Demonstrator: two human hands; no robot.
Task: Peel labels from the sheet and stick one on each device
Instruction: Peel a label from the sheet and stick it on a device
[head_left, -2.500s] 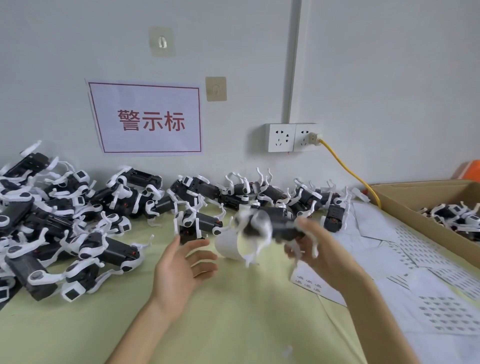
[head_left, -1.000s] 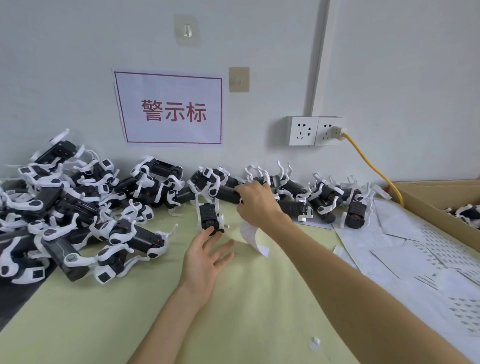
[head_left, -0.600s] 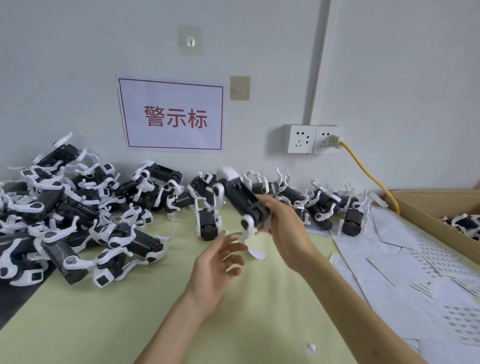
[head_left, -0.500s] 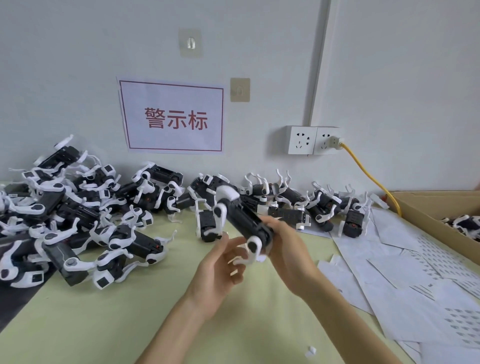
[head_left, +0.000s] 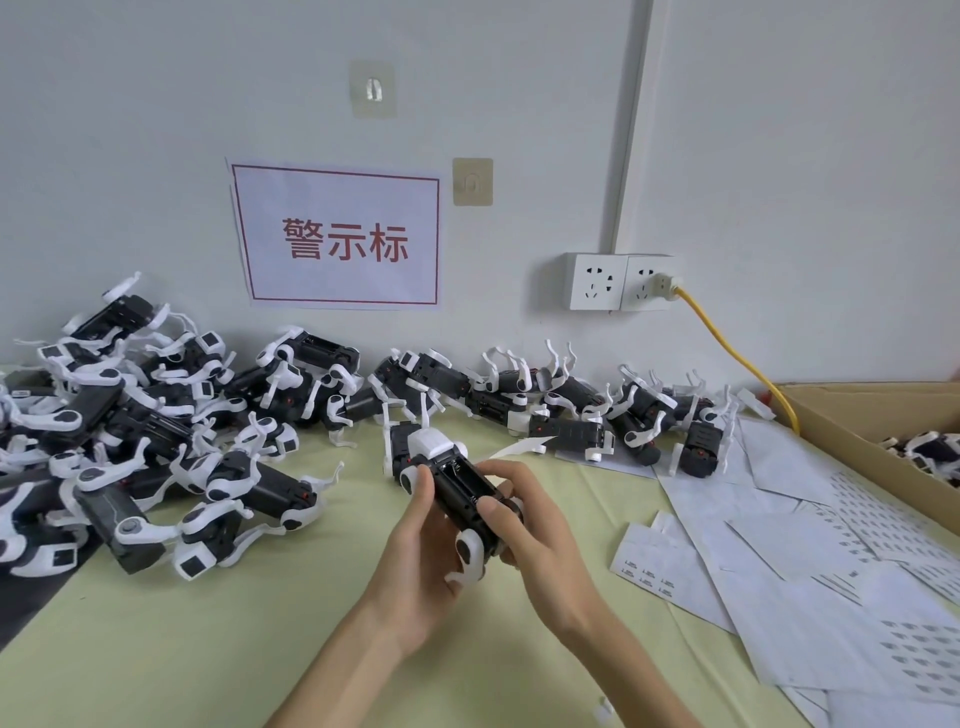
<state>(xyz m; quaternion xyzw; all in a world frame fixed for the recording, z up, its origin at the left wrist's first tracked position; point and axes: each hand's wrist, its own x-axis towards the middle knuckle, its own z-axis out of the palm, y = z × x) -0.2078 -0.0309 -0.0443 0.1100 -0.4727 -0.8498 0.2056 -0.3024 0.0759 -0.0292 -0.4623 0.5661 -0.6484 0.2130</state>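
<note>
Gripping one black-and-white device (head_left: 460, 486) above the bench (head_left: 218, 644), the left hand (head_left: 421, 577) cups it from below, thumb curled over its side, while the right hand (head_left: 540, 525) pinches its top. Behind both hands lies a pile of devices (head_left: 171, 410); label sheets (head_left: 810, 566) spread right of the right hand, beside a cardboard box (head_left: 878, 431).

Two hands, left hand (head_left: 415, 577) and right hand (head_left: 540, 540), one held device (head_left: 462, 493), dozens more devices (head_left: 156, 415) too tangled to count, two wall sockets (head_left: 621, 282), one sign (head_left: 340, 236), two wall hooks (head_left: 372, 94), one cardboard box (head_left: 852, 431).
</note>
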